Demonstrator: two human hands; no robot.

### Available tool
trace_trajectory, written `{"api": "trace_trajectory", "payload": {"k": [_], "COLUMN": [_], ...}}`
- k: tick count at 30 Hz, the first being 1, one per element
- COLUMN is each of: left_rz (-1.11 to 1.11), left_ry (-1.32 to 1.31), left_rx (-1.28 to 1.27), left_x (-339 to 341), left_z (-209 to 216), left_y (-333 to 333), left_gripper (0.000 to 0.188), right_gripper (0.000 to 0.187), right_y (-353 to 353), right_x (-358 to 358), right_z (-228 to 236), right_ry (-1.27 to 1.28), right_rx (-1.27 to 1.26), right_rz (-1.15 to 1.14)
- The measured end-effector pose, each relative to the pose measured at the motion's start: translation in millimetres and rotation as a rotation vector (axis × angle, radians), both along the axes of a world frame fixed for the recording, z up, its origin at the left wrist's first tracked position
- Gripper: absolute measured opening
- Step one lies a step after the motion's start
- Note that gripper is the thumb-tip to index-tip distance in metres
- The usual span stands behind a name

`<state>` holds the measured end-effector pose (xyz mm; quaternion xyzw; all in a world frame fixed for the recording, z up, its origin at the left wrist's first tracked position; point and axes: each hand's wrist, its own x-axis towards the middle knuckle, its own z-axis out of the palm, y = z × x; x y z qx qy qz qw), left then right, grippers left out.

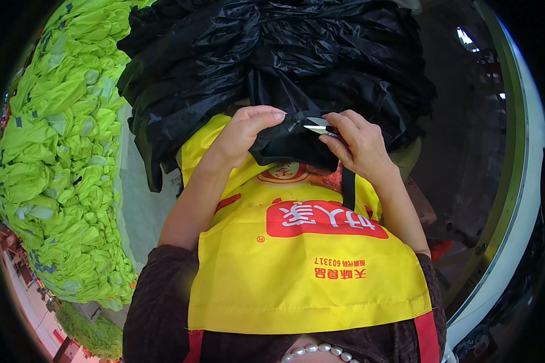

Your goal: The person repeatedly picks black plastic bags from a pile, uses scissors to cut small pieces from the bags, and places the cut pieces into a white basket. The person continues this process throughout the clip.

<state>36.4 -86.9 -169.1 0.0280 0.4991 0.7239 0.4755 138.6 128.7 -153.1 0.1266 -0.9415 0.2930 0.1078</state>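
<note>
My left hand (243, 132) is closed on the edge of a shiny black fabric piece (287, 144), with the thumb lying along its top. In my right hand (362, 142) is a small pair of thread snips (317, 125), gripped between thumb and fingers. Their pointed silver blades are parted and reach left toward the cloth by my left thumb. Whether the blades touch a thread is too small to tell. The held piece hangs over my lap, in front of a big heap of gathered black fabric (339, 54).
A tall pile of crumpled lime-green fabric pieces (60, 169) stands along the left. More green pieces (88, 330) lie lower left. I wear a yellow apron (236, 278) with red straps. A dark surface with a curved pale edge (530, 139) runs down the right.
</note>
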Motion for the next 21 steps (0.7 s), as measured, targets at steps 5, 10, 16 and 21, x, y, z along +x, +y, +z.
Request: {"api": "trace_trajectory", "payload": {"k": [5, 10, 16, 21], "left_rz": [-0.005, 0.001, -0.022, -0.087], "left_ry": [0.014, 0.003, -0.009, 0.121], "left_rx": [-0.005, -0.029, 0.056, -0.032], "left_x": [1, 3, 1, 2], "left_z": [0, 0, -3, 2], "left_y": [2, 3, 0, -3], "left_gripper": [0.017, 0.016, 0.015, 0.014], "right_gripper": [0.024, 0.021, 0.019, 0.025], "right_y": [-3, -9, -6, 3], "right_x": [-5, -10, -15, -24], "right_z": [-1, -1, -11, -16], "right_ry": [0.087, 0.099, 0.058, -0.163], "right_rx": [-0.034, -0.027, -0.334, -0.919], "right_rz": [0.038, 0.052, 0.064, -0.192]}}
